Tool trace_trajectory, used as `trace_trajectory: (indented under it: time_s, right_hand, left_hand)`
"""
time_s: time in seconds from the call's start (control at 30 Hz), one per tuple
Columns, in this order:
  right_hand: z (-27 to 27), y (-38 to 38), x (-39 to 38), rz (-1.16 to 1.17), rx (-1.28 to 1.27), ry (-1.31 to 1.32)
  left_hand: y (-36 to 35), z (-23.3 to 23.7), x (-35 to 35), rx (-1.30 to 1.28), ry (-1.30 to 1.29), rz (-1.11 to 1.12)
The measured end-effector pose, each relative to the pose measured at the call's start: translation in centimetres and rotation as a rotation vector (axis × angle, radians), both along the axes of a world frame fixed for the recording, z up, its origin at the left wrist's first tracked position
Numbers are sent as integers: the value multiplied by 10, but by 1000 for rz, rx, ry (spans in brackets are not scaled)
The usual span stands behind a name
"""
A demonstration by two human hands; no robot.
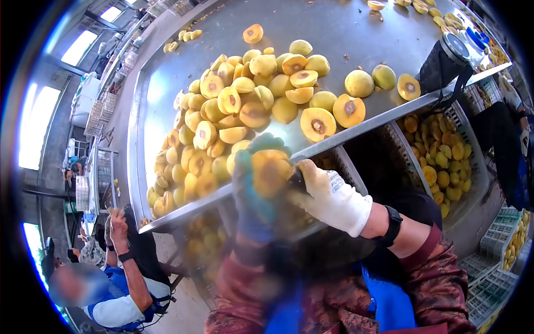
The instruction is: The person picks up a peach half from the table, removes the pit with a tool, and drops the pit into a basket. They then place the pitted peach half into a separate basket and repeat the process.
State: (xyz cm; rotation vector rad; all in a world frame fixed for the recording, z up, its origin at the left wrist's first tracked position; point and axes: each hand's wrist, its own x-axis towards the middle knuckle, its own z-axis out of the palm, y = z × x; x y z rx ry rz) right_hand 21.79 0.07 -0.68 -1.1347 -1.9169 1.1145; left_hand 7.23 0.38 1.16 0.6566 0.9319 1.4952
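My left hand (247, 203), in a teal and blue glove, is curled around a halved yellow peach (270, 172) at the table's front edge. Its cut face points up, and a smear blurs this part of the view. In a white glove, my right hand (334, 203) grips a tool with a dark handle (297, 181) against the peach's right side. The tool's working end is hidden. Just beyond both hands, a heap of whole and halved peaches (231, 103) covers part of the metal table (328, 33). Two cut halves (318, 124) lie close to the rim.
A black container with a strap (442, 64) stands at the table's right edge, beside a blue-lidded jar (473, 44). Below the rim, a crate (470, 119) holds peach halves. More crates (495, 261) sit lower right. A co-worker (119, 284) is at left; another person's arm (514, 100) shows at right.
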Motion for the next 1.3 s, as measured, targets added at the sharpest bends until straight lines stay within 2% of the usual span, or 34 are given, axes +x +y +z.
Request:
trace_trajectory:
  time_s: [0.2,0.43,0.53,0.63,0.7,0.8,0.9,0.97,1.03,1.07,1.17,1.27,1.3]
  right_hand:
    - [4,-3,-4,-12,-6,11]
    - [-6,-7,-9,-29,97,111]
    - [-2,-8,-9,8,-3,132]
    - [-8,-10,-8,-17,154,131]
    - [-7,-9,-7,44,-23,231]
    - [-14,-13,-9,72,-9,223]
    - [-21,-23,-10,85,30,190]
    - [-19,-27,-8,124,-61,155]
    - [-6,-25,-4,189,-225,91]
    - [-7,-26,-3,201,-240,84]
    - [-12,-32,-2,230,-276,71]
    - [-18,-37,-4,267,-315,100]
    - [-19,-36,-4,286,-346,130]
  left_hand:
    - [-5,-10,1,270,490,23]
    - [-10,-4,4,284,690,47]
    - [-11,-4,4,274,732,40]
    - [-12,-3,0,289,835,10]
    - [-14,-5,1,306,911,34]
    - [-18,-1,5,338,999,44]
    - [-19,-8,1,372,961,40]
    - [-21,-11,-1,346,762,-20]
    - [-20,-4,-3,273,427,-134]
    - [-23,8,-2,96,232,-153]
    - [-17,2,-17,185,402,-350]
    - [-18,9,-14,-5,442,-336]
    - [-17,10,-17,-28,447,-402]
